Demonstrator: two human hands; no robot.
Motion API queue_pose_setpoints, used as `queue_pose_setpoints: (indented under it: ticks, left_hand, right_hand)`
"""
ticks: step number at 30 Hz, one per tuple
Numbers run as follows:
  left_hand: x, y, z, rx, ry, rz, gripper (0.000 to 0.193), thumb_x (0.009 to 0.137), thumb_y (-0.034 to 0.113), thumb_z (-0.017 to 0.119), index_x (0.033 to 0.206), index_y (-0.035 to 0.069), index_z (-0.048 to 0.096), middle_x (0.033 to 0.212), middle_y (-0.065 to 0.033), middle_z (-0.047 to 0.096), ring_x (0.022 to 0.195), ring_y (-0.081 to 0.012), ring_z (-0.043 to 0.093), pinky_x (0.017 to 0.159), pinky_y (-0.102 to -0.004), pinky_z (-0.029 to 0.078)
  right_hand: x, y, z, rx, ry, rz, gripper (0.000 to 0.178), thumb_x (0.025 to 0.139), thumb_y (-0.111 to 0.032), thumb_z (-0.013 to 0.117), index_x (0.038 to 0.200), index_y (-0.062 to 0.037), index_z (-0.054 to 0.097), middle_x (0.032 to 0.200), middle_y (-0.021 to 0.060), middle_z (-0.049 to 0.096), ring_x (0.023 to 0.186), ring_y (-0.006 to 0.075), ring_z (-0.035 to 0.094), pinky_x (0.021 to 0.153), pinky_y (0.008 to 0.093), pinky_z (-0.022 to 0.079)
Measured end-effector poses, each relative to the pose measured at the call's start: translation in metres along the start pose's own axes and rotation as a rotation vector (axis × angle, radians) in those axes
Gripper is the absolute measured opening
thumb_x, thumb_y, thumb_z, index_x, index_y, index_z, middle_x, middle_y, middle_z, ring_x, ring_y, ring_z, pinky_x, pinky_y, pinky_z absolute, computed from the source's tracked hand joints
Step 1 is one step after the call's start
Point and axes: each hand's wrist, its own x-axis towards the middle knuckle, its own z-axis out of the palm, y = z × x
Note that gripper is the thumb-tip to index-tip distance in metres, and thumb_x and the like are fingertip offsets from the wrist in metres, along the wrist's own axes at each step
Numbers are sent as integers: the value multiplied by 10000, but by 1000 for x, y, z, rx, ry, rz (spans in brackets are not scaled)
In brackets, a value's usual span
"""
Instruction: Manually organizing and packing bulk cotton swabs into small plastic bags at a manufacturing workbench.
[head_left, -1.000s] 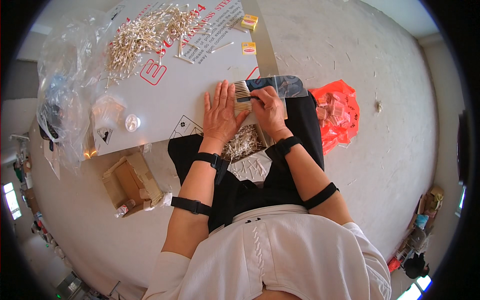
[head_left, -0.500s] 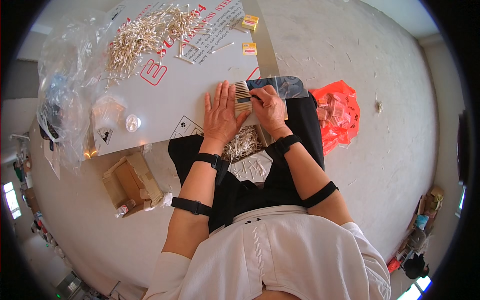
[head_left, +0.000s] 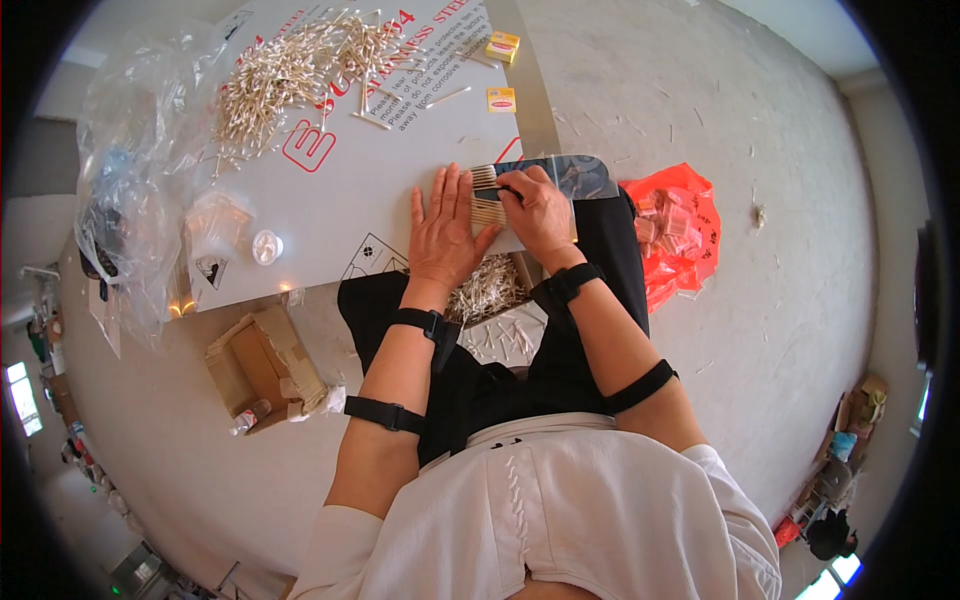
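My left hand [head_left: 445, 228] lies flat on the metal-look board [head_left: 370, 190], fingers stretched out beside a row of cotton swabs [head_left: 487, 212] laid side by side. My right hand [head_left: 540, 212] is closed in a pinch on a small dark tool [head_left: 507, 190], whose tip lies over the swabs. Its exact kind is hidden by my fingers. Just past the right hand lies a clear plastic sleeve [head_left: 588, 177] over something dark, reaching beyond the board's edge. Below my hands, a cardboard box [head_left: 528, 270] full of loose swabs [head_left: 488, 292] sits between my knees.
A large heap of cotton swabs [head_left: 265, 90] covers the board's far left. Two small yellow boxes [head_left: 501, 99] lie near its right edge. A white round tub [head_left: 267, 247] and crumpled clear bag [head_left: 130, 200] are left. A red bag [head_left: 680, 235] of packs and an open carton [head_left: 262, 365] are on the floor.
The dark tool in my right hand has shifted slightly across the row of swabs, toward me, and more of it shows. My left hand stays almost in place.
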Motion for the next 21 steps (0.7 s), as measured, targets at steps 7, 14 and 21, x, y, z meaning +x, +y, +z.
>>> queue_pose_setpoints:
  ticks: [7, 14, 21]
  left_hand:
    - [0, 0, 0, 8, -12, -3, 841, 883, 467, 620, 1525, 73, 247, 1598, -110, 237, 1487, -265, 199, 1196, -523, 129]
    - [0, -1, 0, 8, -7, -3, 842, 894, 486, 596, 1530, 67, 235, 1603, -111, 226, 1491, -264, 189, 1198, -521, 119]
    - [0, -3, 3, 28, 3, 8, 831, 926, 558, 503, 1531, 54, 235, 1607, -120, 216, 1495, -270, 179, 1194, -532, 107]
  right_hand:
    - [-4, 5, 2, -19, -49, -36, 79, 824, -185, 653, 844, -144, 718, 837, 79, 610, 779, 314, 649, 662, 430, 525]
    - [7, 1, 2, 36, 0, 2, 74, 805, -131, 664, 856, -117, 717, 856, 103, 627, 799, 329, 651, 674, 436, 526]
    - [22, 6, 7, 56, 26, -57, 81, 806, -132, 671, 868, -110, 719, 869, 117, 637, 810, 333, 650, 694, 431, 527]
